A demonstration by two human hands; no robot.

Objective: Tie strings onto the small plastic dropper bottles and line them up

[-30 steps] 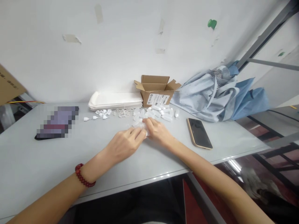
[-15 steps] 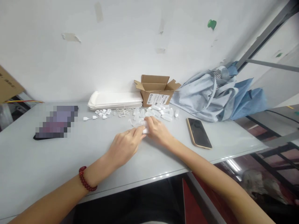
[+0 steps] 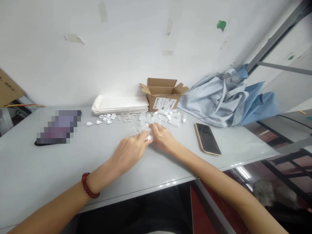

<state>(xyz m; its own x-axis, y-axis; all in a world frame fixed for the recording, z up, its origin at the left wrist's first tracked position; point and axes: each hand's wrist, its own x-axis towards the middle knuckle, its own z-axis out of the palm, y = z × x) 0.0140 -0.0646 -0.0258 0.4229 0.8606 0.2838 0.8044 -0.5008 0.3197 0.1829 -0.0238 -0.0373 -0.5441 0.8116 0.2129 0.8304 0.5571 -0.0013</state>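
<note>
Both hands meet over a small plastic piece

The left hand (image 3: 130, 149) and the right hand (image 3: 164, 138) come together above the middle of the bench (image 3: 97, 156), just in front of a loose pile of translucent bottles (image 3: 162, 117). The fingers of both are bent closed around a small white-and-translucent piece (image 3: 149, 137); its white end shows between them, while the rest is mostly covered. How tightly each hand grips, I cannot tell.

Left of the pile lie tangled pale strands (image 3: 129, 117), white rings (image 3: 107, 117) and three white tips (image 3: 98, 122). Behind stand a white tray-like stack (image 3: 122, 103) and an open cardboard box (image 3: 164, 100). A phone (image 3: 208, 139) lies to the right, and a red beaded bracelet (image 3: 89, 186) circles the left wrist.
</note>
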